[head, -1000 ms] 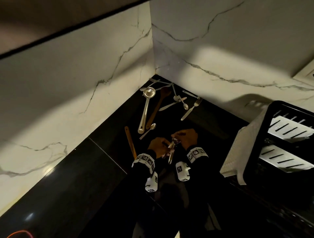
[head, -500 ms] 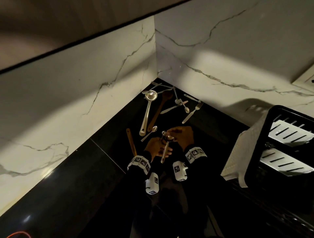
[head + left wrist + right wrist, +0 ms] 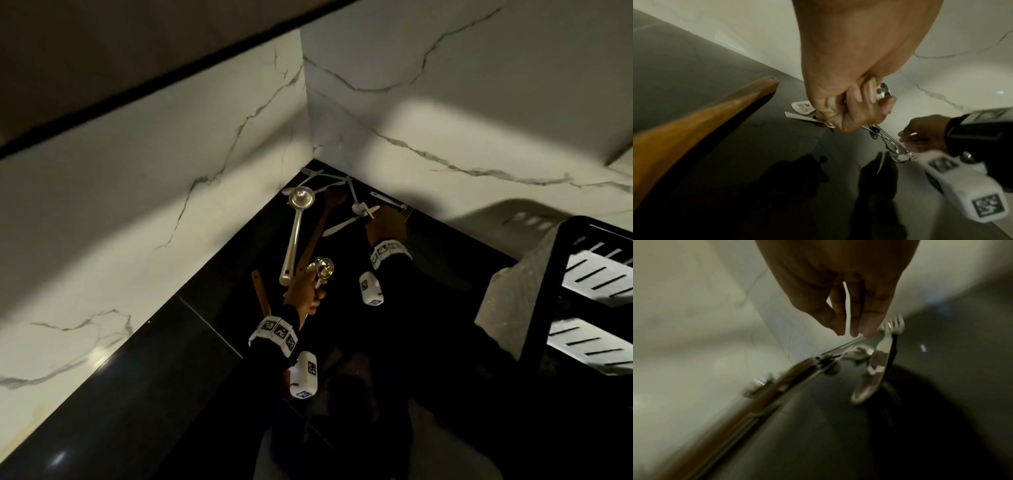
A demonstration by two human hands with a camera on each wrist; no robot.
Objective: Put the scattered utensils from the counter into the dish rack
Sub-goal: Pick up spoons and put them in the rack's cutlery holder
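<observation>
Spoons [image 3: 321,269] stand bunched in the left hand [image 3: 303,293], fingers curled round their handles at frame centre. Half a second ago both hands met there; now the right hand [image 3: 385,228], fingers reaching straight down, touches cutlery [image 3: 359,209] in the counter [image 3: 191,359] corner, upper centre. Dish rack [image 3: 561,284] sits far right.

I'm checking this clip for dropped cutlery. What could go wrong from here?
The left hand already holds several spoons bunched together; one could slip out on the way to the dish rack. The right hand reaches into crossed cutlery in the corner, so lifting one piece may drag or flip its neighbours.
</observation>
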